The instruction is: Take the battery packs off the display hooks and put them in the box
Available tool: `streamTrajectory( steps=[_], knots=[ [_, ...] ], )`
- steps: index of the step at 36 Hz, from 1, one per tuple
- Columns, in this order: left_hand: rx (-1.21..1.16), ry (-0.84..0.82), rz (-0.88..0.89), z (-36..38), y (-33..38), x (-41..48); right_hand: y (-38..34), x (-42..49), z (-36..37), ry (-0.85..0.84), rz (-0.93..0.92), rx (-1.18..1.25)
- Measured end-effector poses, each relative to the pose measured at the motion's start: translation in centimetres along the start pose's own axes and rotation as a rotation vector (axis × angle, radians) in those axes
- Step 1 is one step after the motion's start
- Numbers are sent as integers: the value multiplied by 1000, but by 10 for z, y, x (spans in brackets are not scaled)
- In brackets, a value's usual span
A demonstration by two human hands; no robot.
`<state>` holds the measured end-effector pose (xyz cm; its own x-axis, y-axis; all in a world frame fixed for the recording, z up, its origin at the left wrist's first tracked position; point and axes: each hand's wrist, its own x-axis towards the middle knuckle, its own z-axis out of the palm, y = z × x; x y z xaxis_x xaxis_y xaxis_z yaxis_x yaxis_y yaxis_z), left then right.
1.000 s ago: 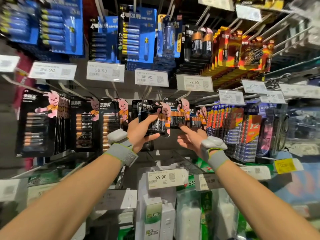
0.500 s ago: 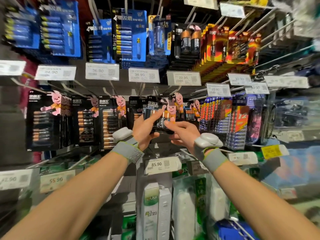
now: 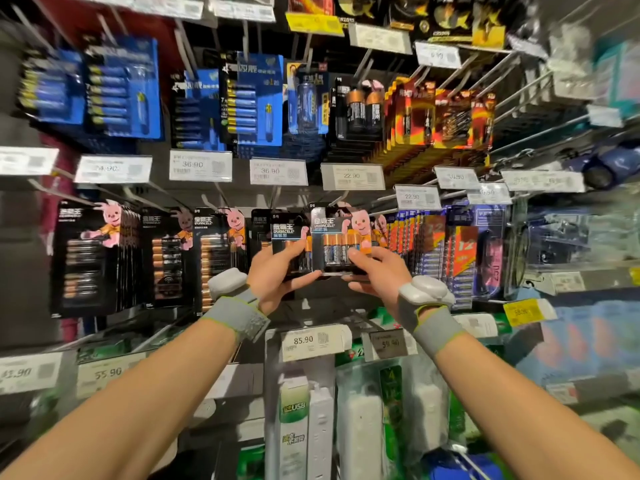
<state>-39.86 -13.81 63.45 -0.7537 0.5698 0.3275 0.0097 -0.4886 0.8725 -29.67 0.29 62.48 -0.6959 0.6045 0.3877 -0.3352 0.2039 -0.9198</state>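
Hooks (image 3: 540,134) behind; left hand (image 3: 273,282), right hand (image 3: 377,271) hold seemingly cardboard packs (image 3: 341,244).

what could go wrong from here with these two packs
Left hand and right hand each grip a pack low down; the left pack and right pack overlap, so one could snag the other and slip. I cannot tell if the right pack has cleared its hook; tugging may tear it.

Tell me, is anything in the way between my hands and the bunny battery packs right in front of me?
Nothing visible stands in the way. The left hand grips one black battery pack, and the right hand grips the second pack beside it. No box shows in this view, so the path there cannot be judged.
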Motion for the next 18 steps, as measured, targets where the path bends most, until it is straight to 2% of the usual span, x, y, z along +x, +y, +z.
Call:
streamTrajectory(
  steps=[18],
  knots=[
    [222,71,101,-13,2,21,-13,30,1,31,-106,88]
  ],
)
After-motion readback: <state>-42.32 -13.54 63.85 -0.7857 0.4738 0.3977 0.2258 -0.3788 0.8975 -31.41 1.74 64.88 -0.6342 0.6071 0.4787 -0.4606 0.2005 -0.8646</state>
